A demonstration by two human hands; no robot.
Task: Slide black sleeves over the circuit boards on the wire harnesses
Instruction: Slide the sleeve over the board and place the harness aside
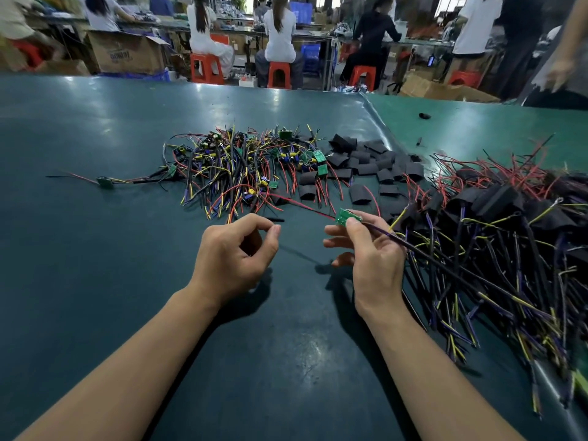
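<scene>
Right now the right hand [370, 249] holds a small green circuit board [346, 217] up over the desk [95, 249], thumb and forefinger pinching its near edge. Red and black leads [305, 207] run from the board's far side toward the left, and a dark bundle of purple and yellow wires [445, 265] trails from the board past the hand to the right, ending among the finished pile. The left hand [235, 253] hangs just left of it, fingers curled so that thumb and forefinger meet; a thin black wire end [275, 219] shows just beyond the fingertips, though whether the hand truly grips it I cannot tell.

Beyond both hands lies a tangle of bare wire harnesses [235, 167], red, yellow, black and blue strands with green boards scattered through them. One harness [106, 181] lies apart to the left, stretched flat on the desk. Just right of the tangle sits a loose heap of flat black sleeves [366, 163], a few touching the nearest wires. Further right, a big pile of sleeved harnesses [496, 224] spreads to the desk's edge, black sleeves at the top and wires fanning toward the viewer.

In the background, people sit on red stools [206, 66] at other benches, backs turned, beside a cardboard box [127, 52].
</scene>
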